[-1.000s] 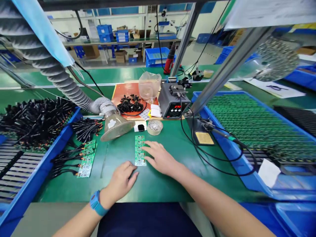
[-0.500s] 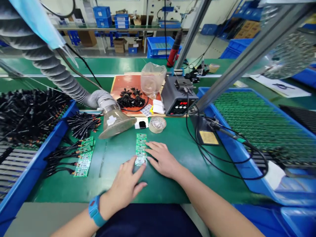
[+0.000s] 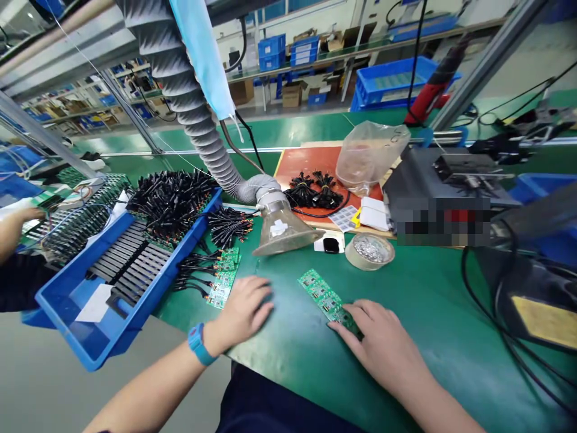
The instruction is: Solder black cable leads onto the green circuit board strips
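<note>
A bare strip of green circuit boards [image 3: 319, 291] lies slanted on the green bench. My right hand [image 3: 383, 340] grips its near end between thumb and fingers, covering that part. To the left, my left hand [image 3: 246, 310] hovers low over the bench, or rests on it, fingers loosely bent and apart, with nothing visible in it. Just beyond that hand is another strip of circuit boards [image 3: 223, 282], with black cables [image 3: 192, 273] attached along its left side. A bundle of black cables [image 3: 229, 227] with orange ends sits behind it.
A fume extraction hood [image 3: 283, 225] hangs over the bench. A round tub of solder wire [image 3: 369, 250] stands near a soldering station [image 3: 419, 180]. At left, a blue crate [image 3: 97, 355] holds cabled boards; a co-worker's hand [image 3: 18, 225] is beyond it. Black cords [image 3: 478, 300] loop at right.
The view has swung left. My left hand has come off the bare board strip and moved left toward the cabled boards. My right hand now grips the bare strip, which has turned slantwise.
</note>
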The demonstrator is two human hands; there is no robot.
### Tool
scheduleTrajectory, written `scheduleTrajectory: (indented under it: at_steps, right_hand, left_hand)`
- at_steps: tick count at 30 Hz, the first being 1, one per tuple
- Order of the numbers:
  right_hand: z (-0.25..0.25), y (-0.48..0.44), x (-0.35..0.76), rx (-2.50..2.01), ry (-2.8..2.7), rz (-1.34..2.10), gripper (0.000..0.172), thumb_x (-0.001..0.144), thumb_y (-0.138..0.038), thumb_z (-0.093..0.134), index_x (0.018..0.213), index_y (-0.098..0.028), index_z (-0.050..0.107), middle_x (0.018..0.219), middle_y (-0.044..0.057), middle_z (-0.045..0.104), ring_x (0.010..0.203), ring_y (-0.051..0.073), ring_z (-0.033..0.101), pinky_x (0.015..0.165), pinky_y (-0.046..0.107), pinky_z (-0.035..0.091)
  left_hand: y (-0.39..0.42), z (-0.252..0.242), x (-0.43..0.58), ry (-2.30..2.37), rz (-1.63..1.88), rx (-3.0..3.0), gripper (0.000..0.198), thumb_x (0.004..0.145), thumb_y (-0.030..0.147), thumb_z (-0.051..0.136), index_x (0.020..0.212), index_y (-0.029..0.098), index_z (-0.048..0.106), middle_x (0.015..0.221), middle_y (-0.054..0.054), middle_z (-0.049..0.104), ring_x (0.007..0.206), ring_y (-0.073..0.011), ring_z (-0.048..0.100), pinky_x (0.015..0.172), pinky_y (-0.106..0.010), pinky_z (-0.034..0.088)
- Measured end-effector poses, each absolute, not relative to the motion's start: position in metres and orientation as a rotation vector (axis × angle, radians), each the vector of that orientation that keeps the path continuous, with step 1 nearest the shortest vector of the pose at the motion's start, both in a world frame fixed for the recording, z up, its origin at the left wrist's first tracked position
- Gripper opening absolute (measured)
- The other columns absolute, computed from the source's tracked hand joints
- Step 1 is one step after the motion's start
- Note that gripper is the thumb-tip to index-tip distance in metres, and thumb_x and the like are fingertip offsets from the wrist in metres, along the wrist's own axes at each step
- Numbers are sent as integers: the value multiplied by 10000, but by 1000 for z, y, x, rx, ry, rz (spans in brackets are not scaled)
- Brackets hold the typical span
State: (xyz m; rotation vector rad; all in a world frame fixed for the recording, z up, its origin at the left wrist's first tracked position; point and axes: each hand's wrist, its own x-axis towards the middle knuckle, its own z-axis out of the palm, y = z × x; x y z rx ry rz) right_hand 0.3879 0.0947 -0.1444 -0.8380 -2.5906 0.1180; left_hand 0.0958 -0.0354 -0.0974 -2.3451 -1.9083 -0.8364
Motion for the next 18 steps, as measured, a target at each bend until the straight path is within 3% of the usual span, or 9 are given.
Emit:
scheduleTrajectory:
  at_steps: [3, 7, 10, 12, 15, 18]
  right_hand:
    - [-145, 90, 386, -919, -2558, 74, 653, 1058, -658, 293, 995, -144, 691, 869, 124, 667, 708, 265, 674, 615, 374, 523]
    - [-146, 77, 378, -906, -2515, 24, 634, 1081, -615, 266, 1067, -120, 662, 835, 110, 694, 658, 253, 697, 570, 356, 519]
    - [-148, 68, 376, -834, -2522, 43, 567, 1101, -557, 280, 1016, -143, 658, 782, 85, 691, 644, 237, 702, 582, 340, 517]
    - [-147, 66, 376, -789, -2543, 93, 539, 1102, -545, 298, 965, -166, 656, 756, 68, 675, 641, 231, 692, 589, 335, 516]
    - [-141, 67, 381, -741, -2602, 240, 437, 1082, -516, 419, 893, -196, 648, 770, 56, 662, 659, 225, 670, 600, 329, 518]
    - [-130, 73, 389, -711, -2666, 404, 252, 978, -422, 678, 845, -212, 637, 810, 41, 661, 730, 226, 664, 647, 322, 536]
  left_hand:
    - [-24, -82, 49, -2157, -885, -1963, 171, 1011, 295, 531, 1057, 189, 657, 1033, -101, 732, 1002, -241, 668, 934, -419, 536]
    - [34, -69, -7, -2304, -827, -1762, 191, 1009, 264, 501, 1020, 166, 665, 1064, -131, 719, 1046, -265, 643, 977, -432, 498]
    - [79, -69, -29, -2408, -727, -1793, 104, 897, 246, 690, 951, 160, 673, 968, -112, 723, 957, -269, 659, 903, -388, 507]
    - [97, -71, -34, -2466, -665, -1849, 178, 783, 214, 804, 881, 165, 663, 849, -72, 705, 837, -247, 661, 805, -337, 508]
    - [104, -71, -32, -2494, -639, -1925, 226, 700, 145, 836, 809, 175, 640, 750, -28, 670, 743, -215, 640, 732, -292, 486]
    - [95, -65, -29, -2450, -726, -1938, 194, 710, 107, 784, 754, 185, 612, 756, -29, 661, 760, -208, 629, 760, -295, 487]
